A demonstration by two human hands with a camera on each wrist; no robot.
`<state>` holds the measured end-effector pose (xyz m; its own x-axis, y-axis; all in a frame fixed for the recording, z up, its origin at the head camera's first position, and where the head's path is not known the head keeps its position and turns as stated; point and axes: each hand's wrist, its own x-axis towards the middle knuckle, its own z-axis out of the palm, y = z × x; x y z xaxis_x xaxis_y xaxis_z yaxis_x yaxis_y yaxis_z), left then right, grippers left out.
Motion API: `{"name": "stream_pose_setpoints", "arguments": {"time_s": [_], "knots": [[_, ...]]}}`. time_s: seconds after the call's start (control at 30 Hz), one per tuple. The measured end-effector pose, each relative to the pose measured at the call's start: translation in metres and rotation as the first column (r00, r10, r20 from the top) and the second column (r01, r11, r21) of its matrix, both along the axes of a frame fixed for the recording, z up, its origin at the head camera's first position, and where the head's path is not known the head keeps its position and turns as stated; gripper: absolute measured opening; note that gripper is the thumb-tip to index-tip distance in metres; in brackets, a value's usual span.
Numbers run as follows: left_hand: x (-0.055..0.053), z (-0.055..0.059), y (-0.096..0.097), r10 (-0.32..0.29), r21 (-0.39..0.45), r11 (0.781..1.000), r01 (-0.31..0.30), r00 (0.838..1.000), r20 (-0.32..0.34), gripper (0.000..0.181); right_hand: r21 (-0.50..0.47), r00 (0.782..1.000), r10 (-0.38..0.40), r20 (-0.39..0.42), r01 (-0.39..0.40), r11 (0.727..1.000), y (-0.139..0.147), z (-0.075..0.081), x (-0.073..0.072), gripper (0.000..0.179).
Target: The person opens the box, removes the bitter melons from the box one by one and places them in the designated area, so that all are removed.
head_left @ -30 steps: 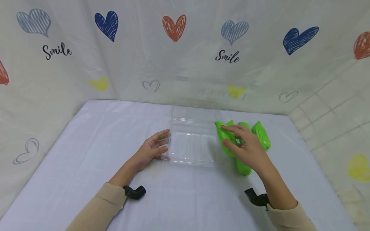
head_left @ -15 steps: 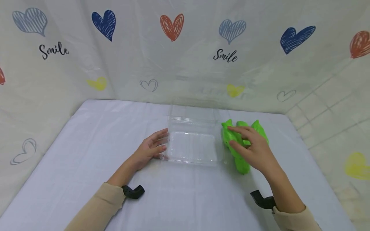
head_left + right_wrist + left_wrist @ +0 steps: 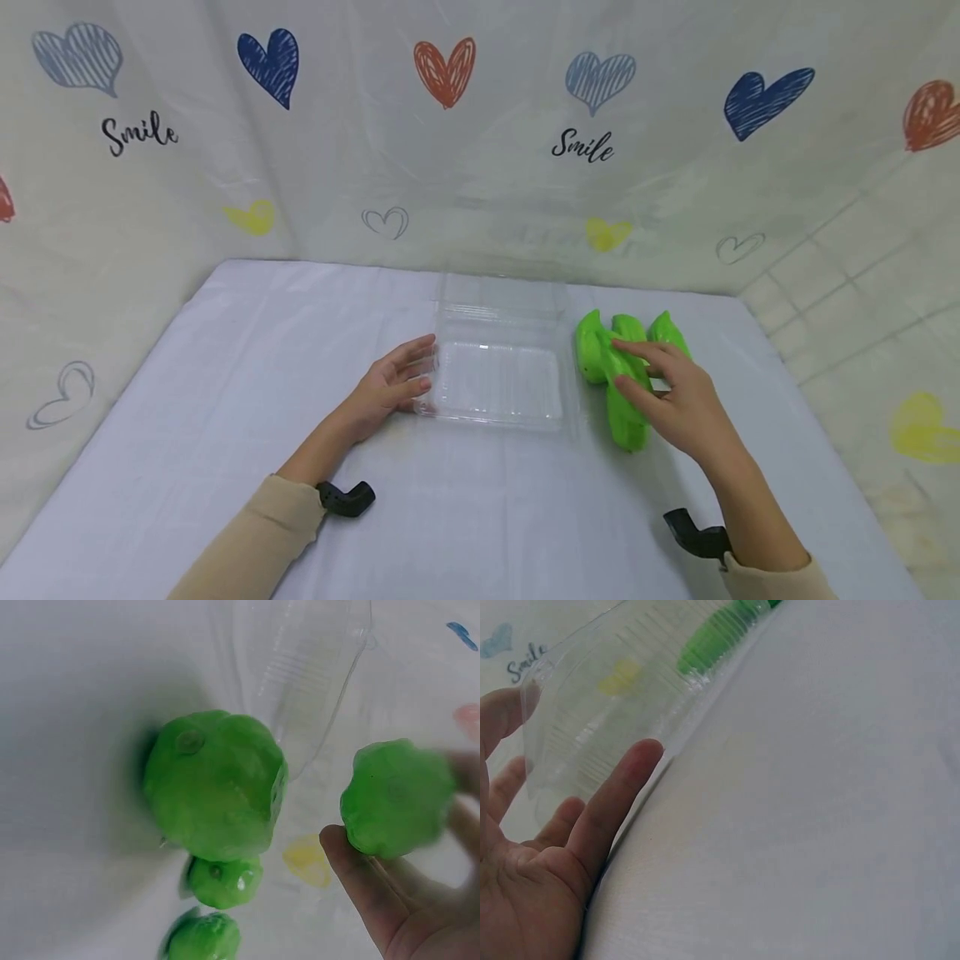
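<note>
A clear plastic clamshell box (image 3: 498, 383) stands with its lid raised at the back of the table. At its left side, my left hand (image 3: 393, 383) rests its fairly straight fingers against the wall; the left wrist view shows the thumb (image 3: 641, 761) at the near edge. My right hand (image 3: 675, 404) holds a glossy green, lobed vegetable (image 3: 397, 799) between thumb and fingers, raised off the table. Several similar vegetables lie below and around it: one on the left (image 3: 590, 354), one in front (image 3: 627, 427), one on the right (image 3: 666, 329).
White cloth covers the table (image 3: 480, 517). Behind it hangs a pale curtain (image 3: 337, 167) printed with hearts and the word "Smile". A black wrist mount (image 3: 347, 500) sits on the left wrist, another black mount (image 3: 697, 537) on the right.
My right hand has moved to the right and slightly nearer, carrying the green vegetable away from the box. The left hand stays at the box's left side.
</note>
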<state>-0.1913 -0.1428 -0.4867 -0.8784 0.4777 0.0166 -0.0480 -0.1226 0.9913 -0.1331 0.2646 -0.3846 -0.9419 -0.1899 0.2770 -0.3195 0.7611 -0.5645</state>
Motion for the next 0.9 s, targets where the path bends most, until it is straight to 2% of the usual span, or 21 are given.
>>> {"name": "stream_pose_setpoints", "arguments": {"time_s": [0.17, 0.57, 0.9], "knots": [[0.0, -0.003, 0.001, -0.002, -0.003, 1.0, 0.002, 1.0, 0.0, 0.067, 0.002, 1.0, -0.023, 0.013, 0.023, 1.0, 0.007, -0.005, 0.004, 0.045], [0.0, -0.003, 0.002, 0.003, -0.017, 1.0, -0.003, 1.0, -0.001, 0.066, 0.039, 0.999, -0.036, 0.016, 0.036, 0.999, 0.021, -0.01, 0.009, 0.045], [0.0, 0.0, 0.002, 0.002, 0.004, 1.0, -0.002, 1.0, -0.005, 0.07, 0.047, 0.998, -0.054, 0.019, 0.053, 0.998, 0.032, -0.015, 0.011, 0.047]]}}
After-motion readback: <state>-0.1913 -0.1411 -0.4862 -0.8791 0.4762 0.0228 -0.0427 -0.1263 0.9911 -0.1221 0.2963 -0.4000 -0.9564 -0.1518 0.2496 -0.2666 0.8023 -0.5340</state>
